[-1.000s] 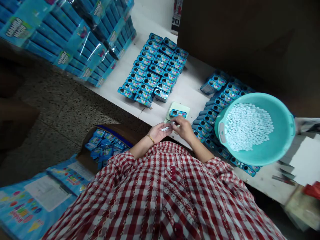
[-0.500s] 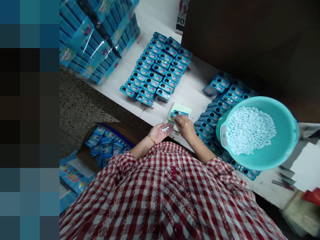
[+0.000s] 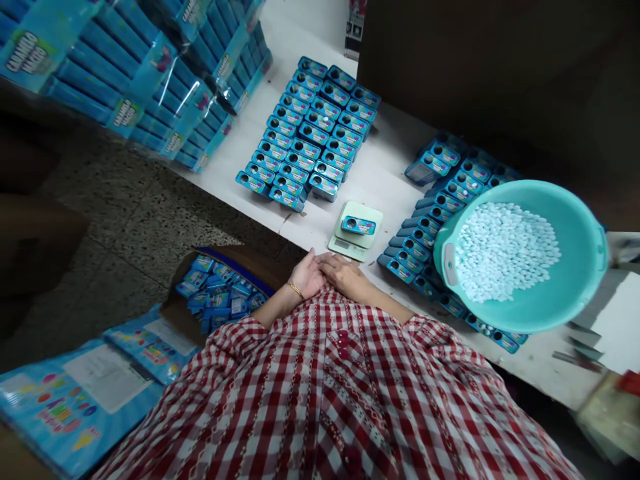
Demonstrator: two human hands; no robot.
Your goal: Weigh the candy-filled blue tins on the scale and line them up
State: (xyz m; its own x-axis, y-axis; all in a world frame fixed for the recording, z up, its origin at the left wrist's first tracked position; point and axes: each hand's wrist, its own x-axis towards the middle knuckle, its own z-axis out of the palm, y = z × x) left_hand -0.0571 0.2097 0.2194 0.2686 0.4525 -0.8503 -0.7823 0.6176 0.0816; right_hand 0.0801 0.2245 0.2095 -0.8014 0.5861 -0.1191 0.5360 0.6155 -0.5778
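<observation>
My left hand (image 3: 307,275), with a gold bangle at its wrist, is half curled just in front of the table edge. My right hand (image 3: 345,277) lies across its palm, fingers bent together over it, so the small white candies seen there half a second ago are hidden. What the right fingertips grip does not show. Just beyond both hands a pale kitchen scale (image 3: 346,247) sits on the table. On its plate rests one blue tin (image 3: 359,225) with a dark round opening, and neither hand touches it.
Rows of blue tins (image 3: 301,161) stand beyond the scale; more tins (image 3: 414,248) are at right, beside a turquoise tub (image 3: 575,293) of white candies. Wrapped packs (image 3: 145,87) occupy the far left. A carton of blue packets (image 3: 217,293) is at lower left, below the table.
My right hand has left the tin on the scale and come back over my left palm, covering the candies. The tin stays on the scale. The view has shifted slightly.
</observation>
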